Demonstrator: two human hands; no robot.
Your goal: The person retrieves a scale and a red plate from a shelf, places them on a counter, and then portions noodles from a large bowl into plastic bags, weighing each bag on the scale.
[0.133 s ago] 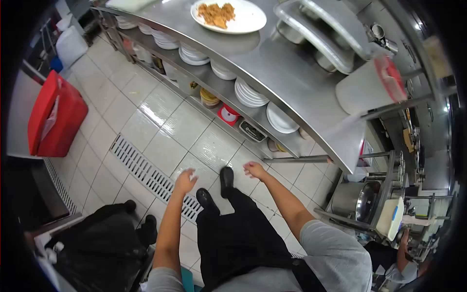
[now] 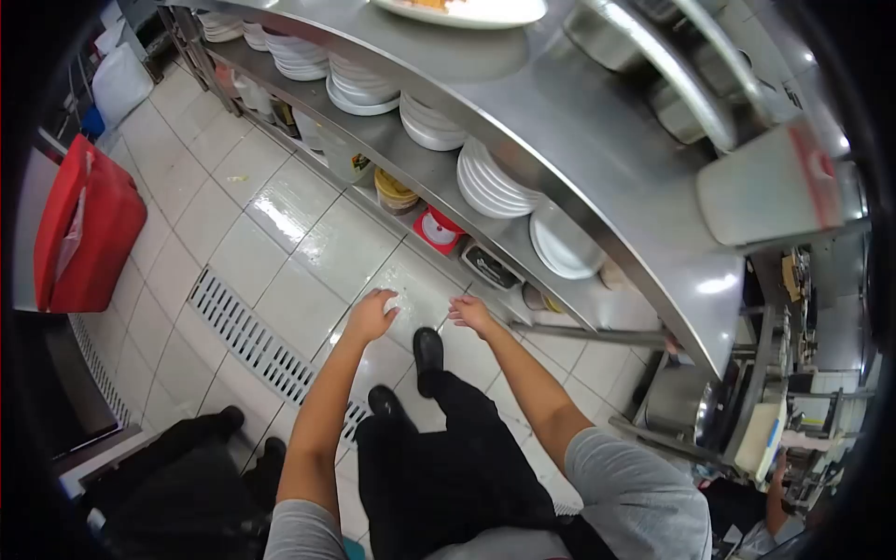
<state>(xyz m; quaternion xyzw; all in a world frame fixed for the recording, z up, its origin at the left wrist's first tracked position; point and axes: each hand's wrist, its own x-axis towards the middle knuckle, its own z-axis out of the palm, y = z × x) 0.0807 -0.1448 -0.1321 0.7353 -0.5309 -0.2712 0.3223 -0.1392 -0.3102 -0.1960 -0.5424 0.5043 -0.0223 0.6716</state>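
Observation:
Both arms reach forward over the tiled floor. My left hand (image 2: 371, 315) holds nothing, its fingers slightly bent and apart. To the right of it, my right hand (image 2: 469, 314) is also empty, with loosely curled, parted fingers, below the lower shelf. Stacks of white plates (image 2: 495, 180) stand on the shelf under the steel counter (image 2: 579, 154). A red scale (image 2: 439, 231) and a yellow tub (image 2: 395, 191) sit lower down. On the counter top, a white oval plate (image 2: 467, 13) with food is cut off by the upper frame edge.
A red bin (image 2: 98, 229) stands at the left. A floor drain (image 2: 252, 334) runs beside my feet. Another person in black (image 2: 173, 485) is at the lower left. At the right are a translucent container (image 2: 761, 187), a large pot (image 2: 674, 401) and another person's arm (image 2: 777, 495).
The counter and plates now appear nearer, and the oval plate has shifted up, partly out of view. My hands are higher in view and closer together. My feet have moved slightly.

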